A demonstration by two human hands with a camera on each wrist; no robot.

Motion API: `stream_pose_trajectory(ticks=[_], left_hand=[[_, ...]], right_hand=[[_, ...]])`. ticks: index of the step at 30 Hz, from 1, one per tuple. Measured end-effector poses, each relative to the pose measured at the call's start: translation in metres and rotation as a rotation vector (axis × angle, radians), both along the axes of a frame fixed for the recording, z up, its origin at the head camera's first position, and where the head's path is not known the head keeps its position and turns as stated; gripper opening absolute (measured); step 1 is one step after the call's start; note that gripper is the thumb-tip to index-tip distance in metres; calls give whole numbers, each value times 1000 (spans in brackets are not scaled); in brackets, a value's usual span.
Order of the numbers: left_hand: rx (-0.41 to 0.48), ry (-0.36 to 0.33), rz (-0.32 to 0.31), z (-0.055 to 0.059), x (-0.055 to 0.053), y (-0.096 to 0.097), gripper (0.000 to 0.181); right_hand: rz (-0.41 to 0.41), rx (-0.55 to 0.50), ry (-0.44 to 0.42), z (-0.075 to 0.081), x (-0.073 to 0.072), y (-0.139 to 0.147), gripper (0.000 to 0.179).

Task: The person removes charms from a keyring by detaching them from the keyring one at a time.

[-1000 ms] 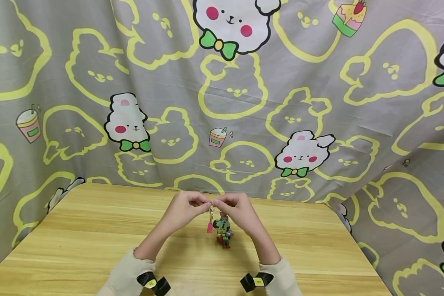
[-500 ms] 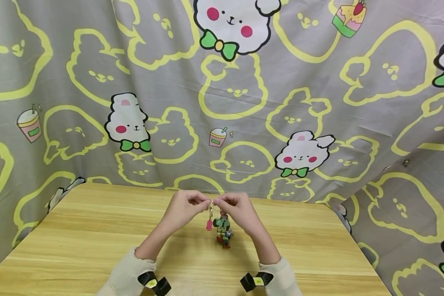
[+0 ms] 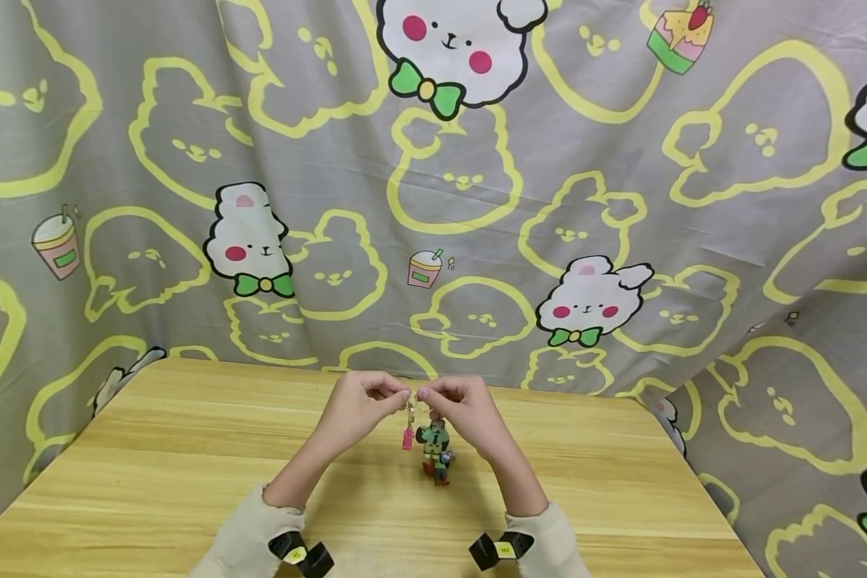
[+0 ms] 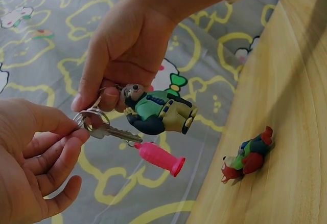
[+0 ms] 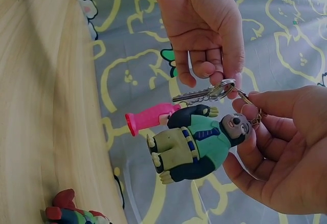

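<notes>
Over the table, my left hand (image 3: pixel 361 409) and right hand (image 3: pixel 468 413) meet with fingertips close together. The left thumb and fingers pinch a metal key ring (image 4: pixel 98 116), from which hang a key (image 4: pixel 121 134) and a pink bottle-shaped charm (image 4: pixel 161 158). My right hand pinches the metal clasp (image 5: pixel 247 98) of a sloth figure keychain (image 5: pixel 196 144), right at the ring; the sloth wears a green shirt and dark tie. Whether the clasp is hooked through the ring I cannot tell. In the wrist views the sloth dangles beside the pink charm.
A small fox figure (image 4: pixel 249 156) stands on the wooden table (image 3: pixel 224 449), just below the hanging sloth in the head view. Behind the table's far edge hangs a grey curtain (image 3: pixel 477 241) with cartoon prints. Each wrist wears a black camera.
The pink charm has turned and risen slightly on its chain. Both hands stay almost in place, still pinching the ring and clasp.
</notes>
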State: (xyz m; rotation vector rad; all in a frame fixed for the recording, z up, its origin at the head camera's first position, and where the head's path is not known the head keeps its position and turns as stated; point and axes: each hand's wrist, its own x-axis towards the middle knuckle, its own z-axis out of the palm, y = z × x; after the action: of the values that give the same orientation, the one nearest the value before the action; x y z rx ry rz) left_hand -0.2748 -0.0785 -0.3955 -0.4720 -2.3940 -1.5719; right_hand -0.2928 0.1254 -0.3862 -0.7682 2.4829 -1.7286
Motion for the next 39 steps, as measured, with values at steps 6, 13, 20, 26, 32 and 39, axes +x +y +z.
stream_pose_trajectory(ticks=[6, 13, 20, 26, 32, 39], left_hand=[[-2, 1, 16, 1, 0, -2, 6], [7, 16, 15, 0, -1, -4, 6], [17, 10, 4, -1, -2, -5, 6], [15, 0, 16, 1, -1, -6, 5], [29, -22, 27, 3, -2, -10, 6], [34, -21, 33, 3, -4, -14, 6]], right_hand=[[-2, 10, 1, 1, 0, 1, 25], [-15, 16, 0, 3, 0, 4, 20], [-6, 9, -14, 4, 0, 4, 20], [16, 4, -17, 1, -3, 5, 22], [58, 5, -57, -1, -4, 5, 22], [60, 30, -91, -7, -6, 3, 22]])
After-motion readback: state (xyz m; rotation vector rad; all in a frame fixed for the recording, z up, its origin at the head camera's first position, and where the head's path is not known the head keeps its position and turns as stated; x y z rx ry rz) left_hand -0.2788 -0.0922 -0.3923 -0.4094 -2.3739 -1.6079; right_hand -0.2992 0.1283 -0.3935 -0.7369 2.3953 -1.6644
